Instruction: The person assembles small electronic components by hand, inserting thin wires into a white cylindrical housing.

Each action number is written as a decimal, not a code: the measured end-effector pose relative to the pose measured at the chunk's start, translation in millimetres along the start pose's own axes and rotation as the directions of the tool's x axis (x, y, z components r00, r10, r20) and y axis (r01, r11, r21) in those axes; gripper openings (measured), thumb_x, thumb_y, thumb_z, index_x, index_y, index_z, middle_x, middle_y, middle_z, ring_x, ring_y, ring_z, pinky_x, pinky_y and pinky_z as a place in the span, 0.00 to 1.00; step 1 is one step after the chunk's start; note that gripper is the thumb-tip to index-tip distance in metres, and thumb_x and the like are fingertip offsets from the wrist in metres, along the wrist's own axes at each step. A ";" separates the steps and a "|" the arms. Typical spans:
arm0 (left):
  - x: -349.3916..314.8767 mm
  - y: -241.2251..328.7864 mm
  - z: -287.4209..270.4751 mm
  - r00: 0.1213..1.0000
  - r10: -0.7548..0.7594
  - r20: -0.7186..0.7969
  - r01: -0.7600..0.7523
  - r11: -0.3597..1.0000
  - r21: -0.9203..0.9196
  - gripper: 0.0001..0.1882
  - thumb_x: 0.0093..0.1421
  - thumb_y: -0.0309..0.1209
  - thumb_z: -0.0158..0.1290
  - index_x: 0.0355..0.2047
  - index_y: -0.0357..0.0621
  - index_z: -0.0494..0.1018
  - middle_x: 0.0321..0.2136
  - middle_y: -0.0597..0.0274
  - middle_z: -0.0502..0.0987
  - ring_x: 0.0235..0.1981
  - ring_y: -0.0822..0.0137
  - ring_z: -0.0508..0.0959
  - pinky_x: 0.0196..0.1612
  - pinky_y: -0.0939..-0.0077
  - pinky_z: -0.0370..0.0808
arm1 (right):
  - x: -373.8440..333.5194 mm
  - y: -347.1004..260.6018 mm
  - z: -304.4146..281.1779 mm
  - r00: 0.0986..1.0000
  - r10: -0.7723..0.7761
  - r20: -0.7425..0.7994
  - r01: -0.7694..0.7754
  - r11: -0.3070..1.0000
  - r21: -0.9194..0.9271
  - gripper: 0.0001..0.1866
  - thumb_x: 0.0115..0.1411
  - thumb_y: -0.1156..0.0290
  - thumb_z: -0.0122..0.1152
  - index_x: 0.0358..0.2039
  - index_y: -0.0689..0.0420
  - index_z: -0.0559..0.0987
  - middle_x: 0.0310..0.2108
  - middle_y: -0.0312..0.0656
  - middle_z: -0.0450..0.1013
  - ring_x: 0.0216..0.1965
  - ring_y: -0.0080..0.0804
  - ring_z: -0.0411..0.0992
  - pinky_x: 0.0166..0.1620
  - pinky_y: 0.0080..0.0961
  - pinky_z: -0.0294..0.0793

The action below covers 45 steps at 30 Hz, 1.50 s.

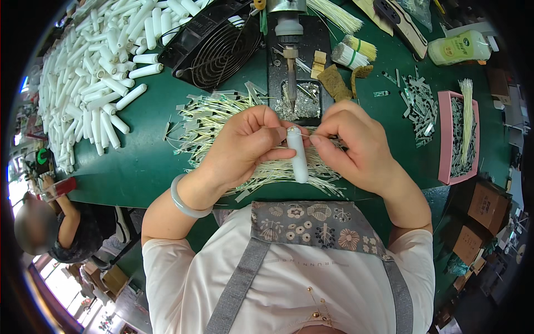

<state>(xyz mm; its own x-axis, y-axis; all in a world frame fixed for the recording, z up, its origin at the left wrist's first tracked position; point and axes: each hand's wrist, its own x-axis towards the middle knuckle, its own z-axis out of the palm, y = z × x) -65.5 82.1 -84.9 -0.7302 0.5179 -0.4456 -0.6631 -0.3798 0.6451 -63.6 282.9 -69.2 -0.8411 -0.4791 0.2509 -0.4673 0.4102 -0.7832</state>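
Observation:
My left hand (253,139) is closed around the upper part of a white cylinder (298,161), which stands nearly upright with its small metallic end at the top. From that end a thin pale wire (305,135) runs to the right, its tip pinched between the thumb and finger of my right hand (353,142). Just beyond the cylinder, a soldering iron (291,78) points straight down on its stand. Under and around my hands lies a heap of thin wires with small circuit boards (217,117).
White cylinders (100,83) pile up at the far left, beside a black fan (217,55). Bundled wires (356,51), loose small boards (420,106), a pink box (446,139) and a plastic bottle (459,48) lie to the right. Another person (61,222) works at left.

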 end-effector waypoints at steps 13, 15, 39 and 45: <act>8.9 7.5 -1.7 1.000 0.022 0.010 -0.022 0.997 0.075 0.03 0.53 0.18 0.42 0.23 0.36 0.62 0.34 0.52 0.72 0.38 0.64 0.75 0.37 0.80 0.77 | 18.3 5.1 -8.0 0.998 0.026 0.062 -0.031 0.996 0.088 0.02 0.47 0.80 0.58 0.23 0.62 0.74 0.28 0.42 0.74 0.26 0.23 0.73 0.25 0.14 0.71; 10.1 9.9 -0.8 1.000 0.018 0.021 -0.019 0.997 0.079 0.03 0.54 0.18 0.42 0.23 0.36 0.62 0.33 0.52 0.72 0.38 0.63 0.76 0.37 0.81 0.77 | 19.7 5.7 -8.9 0.996 0.049 0.074 -0.057 0.993 0.107 0.02 0.47 0.80 0.57 0.24 0.63 0.74 0.28 0.42 0.74 0.26 0.23 0.74 0.25 0.14 0.72; 13.2 15.7 -0.8 0.999 0.035 -0.015 -0.034 0.994 0.101 0.02 0.53 0.18 0.42 0.24 0.37 0.63 0.33 0.53 0.73 0.35 0.65 0.76 0.35 0.80 0.78 | 26.6 7.3 -10.5 0.998 0.035 0.045 -0.038 0.997 0.067 0.03 0.46 0.79 0.60 0.24 0.63 0.74 0.26 0.41 0.73 0.21 0.18 0.69 0.21 0.10 0.67; 6.4 8.3 -3.5 0.999 0.021 -0.024 -0.020 0.998 0.057 0.03 0.53 0.18 0.40 0.24 0.37 0.63 0.34 0.47 0.73 0.38 0.60 0.76 0.35 0.80 0.78 | 15.6 -6.1 -9.8 0.992 0.098 0.082 -0.106 0.990 0.089 0.09 0.39 0.74 0.65 0.19 0.56 0.72 0.18 0.36 0.67 0.18 0.31 0.67 0.20 0.24 0.63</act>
<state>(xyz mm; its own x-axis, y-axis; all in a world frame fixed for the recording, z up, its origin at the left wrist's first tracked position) -76.3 79.5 -84.6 -0.7478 0.4916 -0.4462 -0.6379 -0.3460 0.6880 -76.5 280.5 -55.0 -0.8578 -0.4986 0.1251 -0.3496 0.3874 -0.8531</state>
